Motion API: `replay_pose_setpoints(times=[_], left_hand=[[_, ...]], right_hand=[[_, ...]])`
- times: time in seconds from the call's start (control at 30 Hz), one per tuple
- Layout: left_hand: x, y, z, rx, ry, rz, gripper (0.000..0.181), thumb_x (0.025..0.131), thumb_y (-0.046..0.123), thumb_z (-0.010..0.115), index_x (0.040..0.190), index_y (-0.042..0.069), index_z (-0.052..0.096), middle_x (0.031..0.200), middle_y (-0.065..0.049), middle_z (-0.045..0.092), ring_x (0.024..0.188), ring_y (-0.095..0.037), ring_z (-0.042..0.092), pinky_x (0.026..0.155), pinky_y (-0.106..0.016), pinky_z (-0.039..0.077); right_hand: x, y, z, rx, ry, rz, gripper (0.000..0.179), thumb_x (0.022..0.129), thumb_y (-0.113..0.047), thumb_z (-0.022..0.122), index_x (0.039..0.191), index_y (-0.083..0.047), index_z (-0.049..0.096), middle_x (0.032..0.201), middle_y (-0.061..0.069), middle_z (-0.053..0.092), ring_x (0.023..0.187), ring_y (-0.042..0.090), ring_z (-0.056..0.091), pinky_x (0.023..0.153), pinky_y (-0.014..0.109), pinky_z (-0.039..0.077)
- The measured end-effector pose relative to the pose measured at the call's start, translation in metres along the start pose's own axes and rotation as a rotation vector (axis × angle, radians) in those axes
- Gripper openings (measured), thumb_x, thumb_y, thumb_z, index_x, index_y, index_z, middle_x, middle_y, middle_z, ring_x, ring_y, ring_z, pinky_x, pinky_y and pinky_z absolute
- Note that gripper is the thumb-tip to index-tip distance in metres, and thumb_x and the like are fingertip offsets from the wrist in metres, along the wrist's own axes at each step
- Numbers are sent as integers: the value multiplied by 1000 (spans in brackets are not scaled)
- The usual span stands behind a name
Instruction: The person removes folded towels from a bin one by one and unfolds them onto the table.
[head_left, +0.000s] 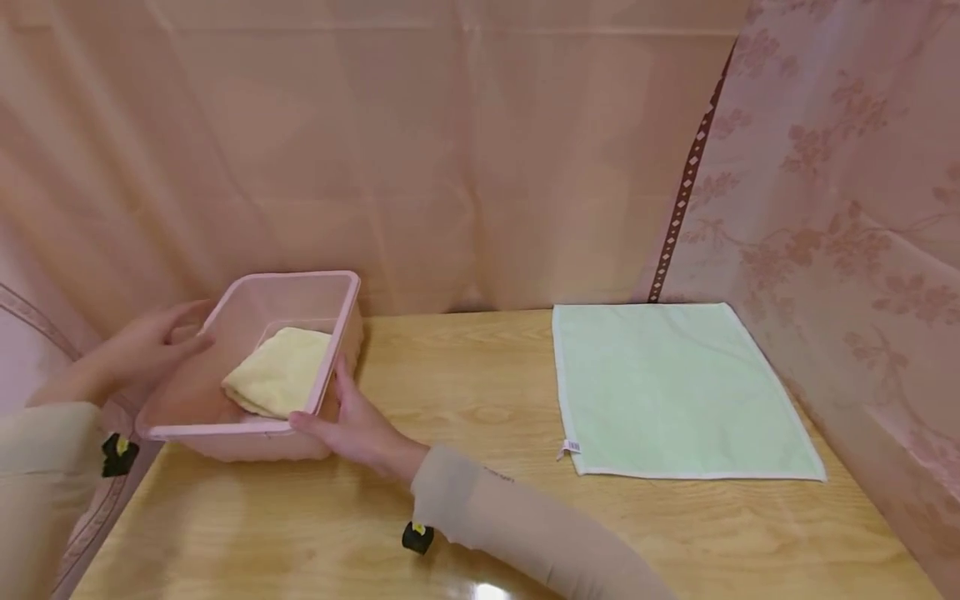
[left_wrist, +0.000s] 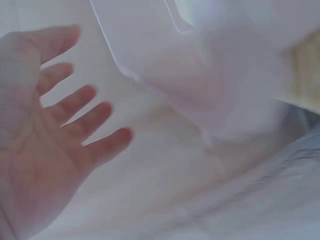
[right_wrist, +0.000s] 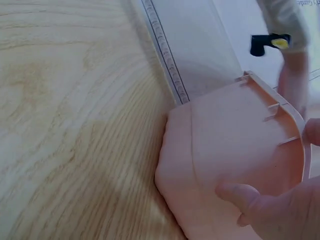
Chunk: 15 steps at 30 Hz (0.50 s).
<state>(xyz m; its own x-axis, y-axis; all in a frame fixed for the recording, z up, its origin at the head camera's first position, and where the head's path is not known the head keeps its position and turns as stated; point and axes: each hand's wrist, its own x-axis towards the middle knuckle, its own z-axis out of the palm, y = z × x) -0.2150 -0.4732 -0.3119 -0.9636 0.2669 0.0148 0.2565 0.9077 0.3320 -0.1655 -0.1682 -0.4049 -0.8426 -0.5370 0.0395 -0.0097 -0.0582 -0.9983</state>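
Observation:
A pink plastic basin [head_left: 247,446] sits at the left of the table, with a folded pale yellow cloth [head_left: 281,375] lying inside. My right hand [head_left: 358,427] grips the basin's near right corner, its thumb at the rim and fingers along the outer side wall. The right wrist view shows that hand [right_wrist: 282,212] against the basin wall [right_wrist: 225,140]. At the basin's left side is my left hand [head_left: 146,346], overlapping the rim. In the left wrist view, the hand's fingers [left_wrist: 85,100] are spread, with a gap between them and the basin [left_wrist: 160,65].
A pale green towel [head_left: 675,392] with white edging lies flat on the right of the wooden table [head_left: 465,492]. Pink curtains [head_left: 450,167] hang behind the table and along both sides. The basin stands close to the left curtain.

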Motion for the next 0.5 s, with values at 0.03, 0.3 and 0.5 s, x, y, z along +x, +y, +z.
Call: replay_pose_setpoints(times=[0.03, 0.3, 0.5], left_hand=[[8, 6, -1, 43, 21, 25, 61, 104, 24, 60, 146, -14, 37, 140, -43, 39, 121, -62, 42, 95, -75, 35], [66, 38, 30, 209, -5, 169, 61, 104, 28, 58, 148, -8, 38, 138, -42, 41, 126, -60, 38, 103, -74, 30], [97, 30, 63, 387, -117, 238, 63, 102, 46, 54, 143, -3, 52, 135, -38, 53, 126, -56, 48, 102, -68, 36]], right_hand=[[0, 0, 0, -9, 16, 36, 102, 94, -28, 75, 165, -26, 1, 167, -14, 10, 149, 3, 15, 121, 37, 16], [1, 8, -2, 58, 40, 101, 103, 93, -28, 76, 165, -20, 2, 168, -9, 8, 150, 6, 12, 121, 37, 16], [-1, 16, 4, 164, 8, 86, 104, 94, -21, 75, 165, -17, -2, 150, -9, 46, 132, 7, 47, 113, 33, 36]])
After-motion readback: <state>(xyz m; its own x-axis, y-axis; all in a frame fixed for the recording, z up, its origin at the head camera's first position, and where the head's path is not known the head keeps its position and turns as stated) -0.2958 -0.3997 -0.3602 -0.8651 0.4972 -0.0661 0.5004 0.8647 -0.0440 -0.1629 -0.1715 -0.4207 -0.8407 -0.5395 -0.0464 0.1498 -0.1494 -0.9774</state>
